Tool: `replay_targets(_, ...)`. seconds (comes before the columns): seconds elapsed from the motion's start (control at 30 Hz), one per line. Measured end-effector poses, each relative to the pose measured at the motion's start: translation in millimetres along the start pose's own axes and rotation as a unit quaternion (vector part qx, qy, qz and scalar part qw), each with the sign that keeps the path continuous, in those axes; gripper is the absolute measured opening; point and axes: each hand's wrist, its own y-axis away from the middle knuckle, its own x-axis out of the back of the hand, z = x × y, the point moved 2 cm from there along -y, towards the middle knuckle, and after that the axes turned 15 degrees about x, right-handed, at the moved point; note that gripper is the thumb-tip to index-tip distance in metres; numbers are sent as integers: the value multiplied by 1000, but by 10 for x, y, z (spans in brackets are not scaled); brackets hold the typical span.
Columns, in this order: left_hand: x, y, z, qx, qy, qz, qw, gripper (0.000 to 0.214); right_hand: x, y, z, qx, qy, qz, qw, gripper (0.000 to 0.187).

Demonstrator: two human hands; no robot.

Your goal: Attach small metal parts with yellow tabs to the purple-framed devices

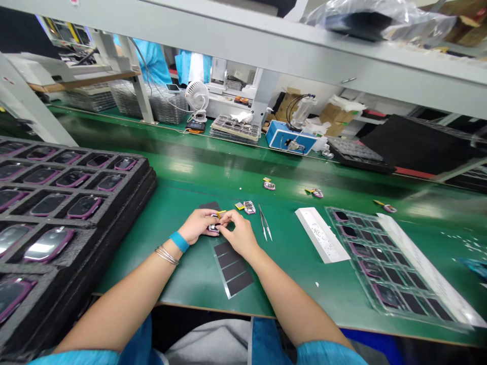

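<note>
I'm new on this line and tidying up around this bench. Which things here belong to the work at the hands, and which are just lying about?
Belonging to the work:
left hand, right hand, small component, tweezers, black strip sheet

Probably just lying about:
desk fan, blue bench unit, cardboard boxes

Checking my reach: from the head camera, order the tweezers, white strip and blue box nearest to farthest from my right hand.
1. Tweezers, just right of the right hand.
2. White strip, farther right on the bench.
3. Blue box, at the bench's far side.
</note>
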Motion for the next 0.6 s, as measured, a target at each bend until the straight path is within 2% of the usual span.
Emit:
replay_targets(0.13, -6, 18, -3, 0, 5, 2, 1000, 29, 52, -14, 9, 15, 67, 45, 997, 30)
replay_targets(0.2, -10, 24, -4, 5, 6, -2, 1000, 31, 70, -17, 74, -27, 35, 74, 996, 43)
replay_targets(0.23, -12, 25, -4, 6, 7, -6, 1000, 31, 66, -18, 117, -55, -6, 75, 996, 44)
replay_targets(0.3, -12, 28, 0, 10, 12, -17, 1000, 29, 46, -23, 194, -90, -97, 61, 989, 30)
replay_targets(0.37, -13, 33, 5, 19, 28, -38, 999, 27, 38, -30, 240, -96, -143, 61, 983, 20)
replay_targets(0.5, -35, 36, 9, 27, 40, -100, 994, 34, 74, -36, 227, -67, -109, 98, 987, 16)
replay_targets(0.6, -41, 10, -14, 14, 17, -80, 997, 34, 88, -35, 157, -42, -71, 101, 991, 13)
